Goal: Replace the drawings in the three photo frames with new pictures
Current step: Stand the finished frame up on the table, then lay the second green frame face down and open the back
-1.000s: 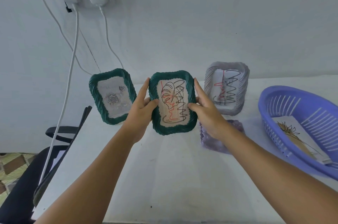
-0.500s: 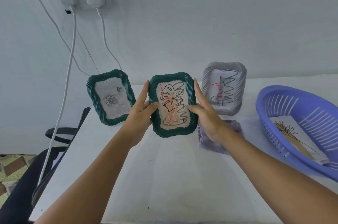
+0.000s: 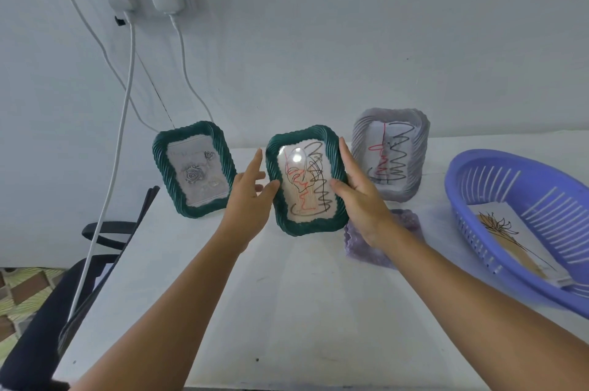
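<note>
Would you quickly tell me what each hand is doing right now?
Left hand: thumb on the middle green frame, fingers straight, open.
Right hand: holding that frame's right edge.

bare table (image 3: 287,311) in front, basket (image 3: 478,231) right, 3 frames probably blocking behind
</note>
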